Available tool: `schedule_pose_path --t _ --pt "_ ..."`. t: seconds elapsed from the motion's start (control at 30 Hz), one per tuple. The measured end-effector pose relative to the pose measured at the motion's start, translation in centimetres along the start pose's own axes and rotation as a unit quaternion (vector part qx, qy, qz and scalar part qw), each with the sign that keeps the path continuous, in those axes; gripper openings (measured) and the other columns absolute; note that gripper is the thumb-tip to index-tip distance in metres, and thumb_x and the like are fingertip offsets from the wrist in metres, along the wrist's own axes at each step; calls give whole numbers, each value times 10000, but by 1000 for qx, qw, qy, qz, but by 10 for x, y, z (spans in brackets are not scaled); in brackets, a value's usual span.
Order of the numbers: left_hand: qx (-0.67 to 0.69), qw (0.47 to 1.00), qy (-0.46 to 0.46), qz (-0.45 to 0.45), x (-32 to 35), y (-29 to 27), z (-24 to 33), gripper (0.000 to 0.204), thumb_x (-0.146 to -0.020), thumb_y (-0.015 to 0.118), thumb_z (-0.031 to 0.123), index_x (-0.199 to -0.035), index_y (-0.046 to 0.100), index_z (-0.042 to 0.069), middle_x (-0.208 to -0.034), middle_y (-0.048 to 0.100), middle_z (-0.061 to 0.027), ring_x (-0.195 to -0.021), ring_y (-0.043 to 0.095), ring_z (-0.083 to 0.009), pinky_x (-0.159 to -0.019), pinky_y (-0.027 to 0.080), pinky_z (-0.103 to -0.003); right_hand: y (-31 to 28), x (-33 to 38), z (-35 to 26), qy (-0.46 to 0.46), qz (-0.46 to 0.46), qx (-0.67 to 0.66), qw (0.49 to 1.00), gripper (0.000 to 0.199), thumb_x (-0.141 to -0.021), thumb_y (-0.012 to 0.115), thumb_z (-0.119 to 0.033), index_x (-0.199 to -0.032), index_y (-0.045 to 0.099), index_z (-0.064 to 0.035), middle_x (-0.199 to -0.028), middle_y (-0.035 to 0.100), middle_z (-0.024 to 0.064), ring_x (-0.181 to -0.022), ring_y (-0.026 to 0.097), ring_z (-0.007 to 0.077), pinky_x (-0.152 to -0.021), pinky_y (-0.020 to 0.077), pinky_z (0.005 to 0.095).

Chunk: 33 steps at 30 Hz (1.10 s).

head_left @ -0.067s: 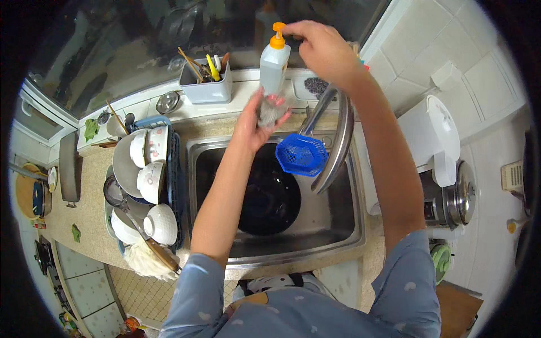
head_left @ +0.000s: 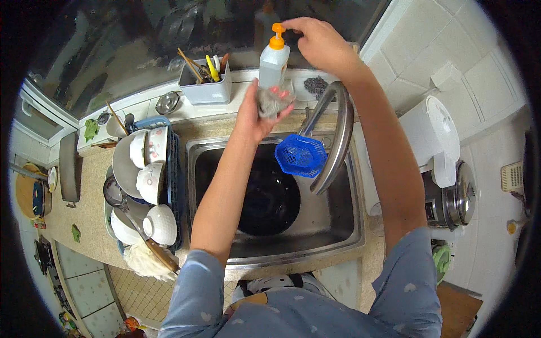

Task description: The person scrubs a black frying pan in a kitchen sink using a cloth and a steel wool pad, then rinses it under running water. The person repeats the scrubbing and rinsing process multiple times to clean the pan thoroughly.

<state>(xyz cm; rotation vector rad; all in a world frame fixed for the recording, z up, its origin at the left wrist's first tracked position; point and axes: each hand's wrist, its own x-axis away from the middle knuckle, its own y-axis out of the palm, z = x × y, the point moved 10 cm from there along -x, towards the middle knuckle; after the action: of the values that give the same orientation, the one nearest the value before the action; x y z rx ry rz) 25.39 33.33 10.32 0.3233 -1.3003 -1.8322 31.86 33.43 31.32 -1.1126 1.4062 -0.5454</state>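
Looks down from head height, close over the sink (head_left: 329, 217). Faces the far window (head_left: 129, 48), fisheye-wide, with straight edges bowed.

The grey pad (head_left: 269, 102) in the left hand (head_left: 257, 126) was blurred, and together they hid the foot of the pump bottle (head_left: 274, 61). Of the right hand (head_left: 327, 49), only 1 extended finger showed clearly; most others were tucked out of sight. The left forearm (head_left: 222, 191) covered part of the dark round vessel (head_left: 270, 197), whose inside was too black to read. Bowls (head_left: 162, 223) hid much of the blue rack (head_left: 177, 186). The lower edge cut off the shirt (head_left: 293, 315), and small items (head_left: 67, 324) at lower left were indistinct.
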Motion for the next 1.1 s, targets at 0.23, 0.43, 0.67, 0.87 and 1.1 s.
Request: schedule_pose_path --t 0.23,0.43,0.67,0.87,1.1 --pt "-12 998 22 -62 -72 50 22 459 -933 215 304 -1149 433 -37 -1090 520 -229 -1006 520 -365 -845 470 -472 61 -33 37 13 -145 43 988 516 -753 416 40 -1255 430 -76 -1207 496 177 -1034 523 346 -887 418 376" --pt "6 997 64 -39 -99 53 29 401 -921 294 256 -1190 412 -17 -1133 502 -198 -999 527 -366 -833 484 -452 72 -30 38 -2 -244 84 966 505 -767 504 2 -1259 427 -85 -1148 532 181 -968 562 342 -802 447 386" --pt "64 996 60 -26 -108 44 31 388 -913 315 266 -1185 436 17 -1141 514 -155 -1009 533 -335 -852 474 -440 85 -27 43 15 -306 94 947 455 -781 530 -37 -1229 465 -91 -1102 554 183 -969 554 334 -820 435 384" --pt "42 996 73 -37 -93 48 34 368 -908 312 245 -1160 457 20 -1125 530 -147 -1022 528 -330 -870 460 -433 97 -24 56 37 -267 -14 963 528 -731 473 54 -1240 457 -86 -1178 534 144 -1058 524 300 -897 399 335" --pt "-26 990 49 -129 -33 41 25 386 -908 299 254 -1110 474 -24 -1122 535 -195 -1037 521 -346 -868 453 -439 -26 -4 42 -25 38 -282 958 517 -688 387 83 -1194 476 24 -1308 414 163 -1259 325 242 -1046 199 290"
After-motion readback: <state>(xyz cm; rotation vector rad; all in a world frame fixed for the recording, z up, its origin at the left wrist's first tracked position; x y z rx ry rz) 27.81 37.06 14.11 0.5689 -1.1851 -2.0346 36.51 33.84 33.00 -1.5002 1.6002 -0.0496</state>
